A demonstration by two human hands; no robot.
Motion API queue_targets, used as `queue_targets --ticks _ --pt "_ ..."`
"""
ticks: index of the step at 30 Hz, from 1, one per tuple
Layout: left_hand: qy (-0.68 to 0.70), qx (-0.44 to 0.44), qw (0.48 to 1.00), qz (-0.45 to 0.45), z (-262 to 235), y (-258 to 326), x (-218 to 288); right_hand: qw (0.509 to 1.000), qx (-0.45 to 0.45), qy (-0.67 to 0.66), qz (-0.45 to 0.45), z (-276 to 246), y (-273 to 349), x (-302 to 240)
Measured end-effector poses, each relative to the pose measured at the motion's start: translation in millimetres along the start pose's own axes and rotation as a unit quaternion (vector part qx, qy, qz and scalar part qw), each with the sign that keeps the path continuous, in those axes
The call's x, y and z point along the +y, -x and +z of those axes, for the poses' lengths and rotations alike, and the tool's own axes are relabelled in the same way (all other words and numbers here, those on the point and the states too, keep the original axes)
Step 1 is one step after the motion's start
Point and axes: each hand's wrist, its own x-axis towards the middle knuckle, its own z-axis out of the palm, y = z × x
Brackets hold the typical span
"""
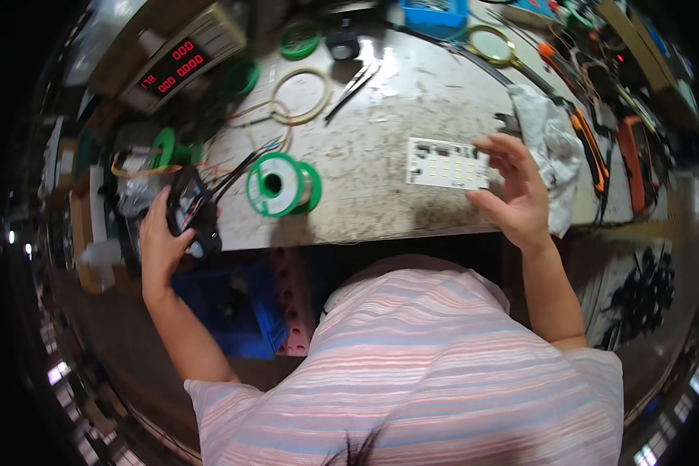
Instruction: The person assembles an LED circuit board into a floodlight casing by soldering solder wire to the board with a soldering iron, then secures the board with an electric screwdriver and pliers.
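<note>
Pinching circuit board (446, 165) in right hand (523, 199), black device (202, 215) in left hand (160, 242), hands apart

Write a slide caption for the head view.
Left hand on a black device, right hand holding a white circuit board.

Here we are up at head height, one wide fisheye looking down over the striped shirt (412, 349) and out across the workbench (365, 186), close enough to catch left hand (161, 242) and right hand (520, 194) together, edges bowing at the margins.
</note>
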Motion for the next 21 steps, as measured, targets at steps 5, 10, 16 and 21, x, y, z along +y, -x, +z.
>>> queue_targets --ticks 5,10,16,21 --pt "0.045 0.022 0.998 -0.027 -5.5 -10.9 17.5 1.0 0.019 0.009 0.006 -2.8 6.0 5.1" --pt "0.074 0.077 0.994 -0.01 -53.5 21.7 9.8 0.999 0.031 0.014 0.007 -6.9 5.6 9.1" --pt "0.177 0.16 0.969 -0.059 -118.1 66.0 33.0 1.0 -0.007 0.014 0.023 -9.4 5.1 12.1" --pt "0.36 0.111 0.926 -0.011 -136.3 76.0 -13.9 1.0 0.002 -0.019 0.005 -11.8 7.1 11.3"
